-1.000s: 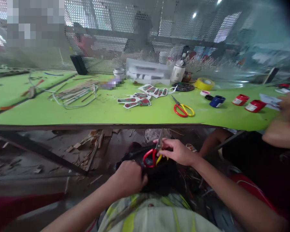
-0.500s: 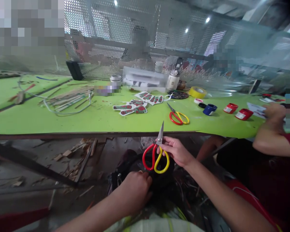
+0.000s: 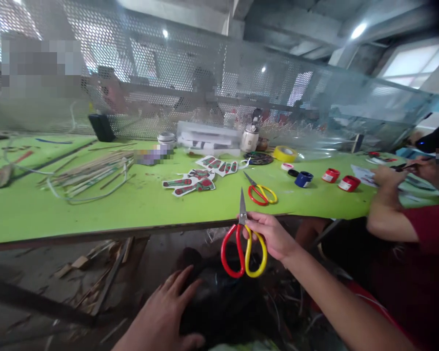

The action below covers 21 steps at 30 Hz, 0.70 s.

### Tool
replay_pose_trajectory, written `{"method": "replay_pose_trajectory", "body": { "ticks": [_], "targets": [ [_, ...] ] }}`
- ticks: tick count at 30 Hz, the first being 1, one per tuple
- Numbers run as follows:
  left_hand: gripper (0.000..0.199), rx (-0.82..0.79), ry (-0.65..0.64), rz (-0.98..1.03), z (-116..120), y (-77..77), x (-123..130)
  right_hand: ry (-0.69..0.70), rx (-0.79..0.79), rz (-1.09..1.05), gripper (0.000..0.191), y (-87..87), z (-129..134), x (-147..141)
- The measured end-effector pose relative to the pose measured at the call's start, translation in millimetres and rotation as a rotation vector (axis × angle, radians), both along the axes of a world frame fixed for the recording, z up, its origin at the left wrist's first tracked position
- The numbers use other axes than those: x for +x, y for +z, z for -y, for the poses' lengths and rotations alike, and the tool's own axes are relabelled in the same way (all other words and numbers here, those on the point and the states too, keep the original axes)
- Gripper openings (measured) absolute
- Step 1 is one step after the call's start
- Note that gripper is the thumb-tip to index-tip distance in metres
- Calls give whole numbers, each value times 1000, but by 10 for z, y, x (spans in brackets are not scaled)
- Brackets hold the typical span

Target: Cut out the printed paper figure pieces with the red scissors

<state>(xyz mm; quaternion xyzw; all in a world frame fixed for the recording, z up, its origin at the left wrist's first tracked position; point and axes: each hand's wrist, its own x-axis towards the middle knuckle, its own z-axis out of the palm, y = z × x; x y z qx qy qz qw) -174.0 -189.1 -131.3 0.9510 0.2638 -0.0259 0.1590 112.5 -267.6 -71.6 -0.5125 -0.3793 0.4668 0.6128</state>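
Observation:
My right hand [image 3: 272, 235] grips a pair of scissors [image 3: 237, 251] near the pivot, with the closed blades pointing up and the red and yellow handles hanging down in front of the table edge. My left hand [image 3: 170, 304] is lower and to the left, its fingers spread and nothing in it. A second pair of scissors [image 3: 262, 193] lies on the green table [image 3: 139, 214] just beyond. Left of that pair are painted paper cutouts [image 3: 193, 181] in red and green.
Bamboo sticks [image 3: 91, 170] and a looped pale cord lie at the left. Blue [image 3: 303, 179] and red paint pots [image 3: 349, 183], yellow tape [image 3: 285, 154] and a white bottle [image 3: 249, 139] stand to the right. A person in a red sleeve [image 3: 431, 222] works at the far right.
My left hand has opened from a closed shape and moved left and down, away from the scissors' handles. The view has tilted up, and the scissors remain in my right hand.

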Motion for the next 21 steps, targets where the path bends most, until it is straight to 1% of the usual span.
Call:
{"method": "replay_pose_trajectory", "body": {
  "ticks": [1, 3, 4, 6, 9, 11, 12, 13, 15, 16, 18, 19, 21],
  "targets": [
    [84, 15, 30, -8, 28, -51, 9, -7, -7, -5, 17, 10, -8, 10],
    [72, 65, 79, 7, 61, -138, 47, -21, -16, -8, 18, 24, -26, 26],
    [63, 79, 80, 38, 62, -171, 70, -27, -18, -6, 18, 29, -34, 30],
    [48, 73, 36, 147, 34, -211, 113, -37, -17, 2, 19, 35, -43, 33],
    [42, -8, -48, 342, -83, -193, 162, -44, -16, 7, 20, 41, -30, 35],
    [34, -79, -32, 447, -230, -131, 178, -57, -18, 3, 19, 50, -1, 46],
    [29, -121, 3, 490, -331, -94, 175, -67, -20, -2, 19, 57, 18, 58],
    [27, -147, 70, 533, -453, -63, 161, -78, -22, -9, 18, 65, 40, 74],
    [34, -165, 247, 562, -745, -41, 87, -108, -24, -27, 17, 85, 89, 118],
    [34, -156, 338, 547, -905, -63, 24, -120, -25, -38, 16, 94, 114, 143],
    [27, -105, 495, 505, -1216, -178, -146, -149, -28, -69, 18, 102, 168, 195],
    [24, -56, 571, 487, -1351, -262, -244, -157, -33, -88, 20, 100, 196, 217],
    [18, 44, 728, 438, -1561, -445, -433, -221, -46, -149, 24, 79, 253, 250]
  ]
}}
